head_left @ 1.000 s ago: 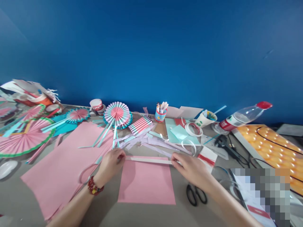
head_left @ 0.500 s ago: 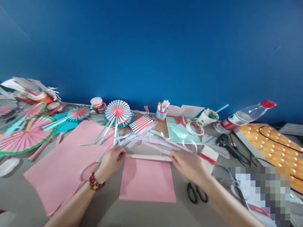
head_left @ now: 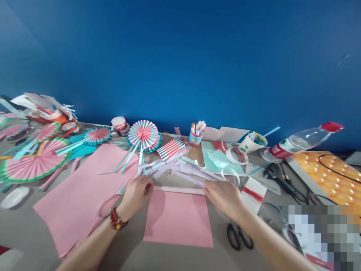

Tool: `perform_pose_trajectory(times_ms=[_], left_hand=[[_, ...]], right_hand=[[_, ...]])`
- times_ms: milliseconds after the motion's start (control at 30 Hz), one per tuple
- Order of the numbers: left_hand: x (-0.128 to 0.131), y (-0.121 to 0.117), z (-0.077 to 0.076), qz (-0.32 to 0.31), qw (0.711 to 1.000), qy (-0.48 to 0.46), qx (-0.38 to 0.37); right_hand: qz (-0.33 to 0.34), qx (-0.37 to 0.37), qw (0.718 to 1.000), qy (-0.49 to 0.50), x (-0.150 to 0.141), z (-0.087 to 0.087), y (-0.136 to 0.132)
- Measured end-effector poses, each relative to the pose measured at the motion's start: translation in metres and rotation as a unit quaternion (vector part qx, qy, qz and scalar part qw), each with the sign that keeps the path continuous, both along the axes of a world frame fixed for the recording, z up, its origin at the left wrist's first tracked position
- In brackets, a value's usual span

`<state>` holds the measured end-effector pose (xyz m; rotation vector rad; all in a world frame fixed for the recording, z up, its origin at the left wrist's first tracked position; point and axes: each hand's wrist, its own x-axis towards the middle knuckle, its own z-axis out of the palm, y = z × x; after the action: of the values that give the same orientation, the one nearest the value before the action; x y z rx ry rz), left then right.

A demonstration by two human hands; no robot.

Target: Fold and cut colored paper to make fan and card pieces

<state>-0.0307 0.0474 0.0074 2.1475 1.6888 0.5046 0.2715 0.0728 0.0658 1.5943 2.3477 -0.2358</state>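
Blue wall [head_left: 180,67] beyond, grey table [head_left: 126,256] beneath, crowded with paper pieces. Clock directions taken from the centre of the pink sheet [head_left: 179,220], flat on the table at bottom centre of view. Pale strip [head_left: 179,190] along its 12 o'clock edge; tape or fold, cannot tell. Left hand [head_left: 138,194] at 10 o'clock: fingers curled and pressed together, pinching the strip's left end, fingertips partly hidden. Right hand [head_left: 224,195] at 2 o'clock: fingers together, pinching the right end. Compared with 1.0 s ago: strip now closer to flush with the far edge, apparently; narrow pink band visible past it then. Hands in much the same pose. Everything shifted slightly rightward in view. Elsewhere: black-handled scissors [head_left: 240,237] at 3 to 4 o'clock; larger pink paper [head_left: 81,192] at 9 to 10; lavender strips [head_left: 187,170] at 12; pleated rosette [head_left: 143,134] at 11; red-capped bottle [head_left: 304,139] at 2.
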Motion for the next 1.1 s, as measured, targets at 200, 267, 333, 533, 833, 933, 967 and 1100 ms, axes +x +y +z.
perform_pose_trajectory(times_ms=[200, 267, 333, 533, 833, 933, 967, 1100], left_hand=[[0.001, 0.0, -0.003, 0.012, 1.0, 0.014, 0.01], [0.002, 0.0, -0.003, 0.014, 1.0, 0.016, 0.011], [0.002, 0.0, -0.003, 0.017, 1.0, 0.016, 0.012], [0.0, 0.0, -0.004, 0.011, 1.0, 0.001, 0.007], [-0.001, 0.0, 0.0, 0.012, 1.0, -0.013, -0.018], [0.0, 0.0, -0.001, 0.017, 1.0, -0.01, -0.019], [0.0, -0.001, -0.001, 0.018, 1.0, -0.007, -0.017], [0.0, -0.001, -0.002, 0.018, 1.0, 0.001, -0.013]], right_hand=[[0.003, -0.023, 0.999, -0.035, -0.003, 0.004, 0.002], [0.009, -0.027, 0.999, -0.036, -0.003, 0.003, 0.002], [0.014, -0.027, 0.999, -0.038, -0.002, -0.001, 0.003], [0.008, -0.034, 0.999, -0.018, 0.002, -0.007, 0.006], [0.031, -0.073, 0.996, 0.04, 0.013, -0.008, 0.018], [0.035, -0.081, 0.994, 0.066, 0.018, -0.013, 0.022], [0.035, -0.083, 0.993, 0.075, 0.02, -0.015, 0.023], [0.028, -0.089, 0.991, 0.099, 0.025, -0.02, 0.027]])
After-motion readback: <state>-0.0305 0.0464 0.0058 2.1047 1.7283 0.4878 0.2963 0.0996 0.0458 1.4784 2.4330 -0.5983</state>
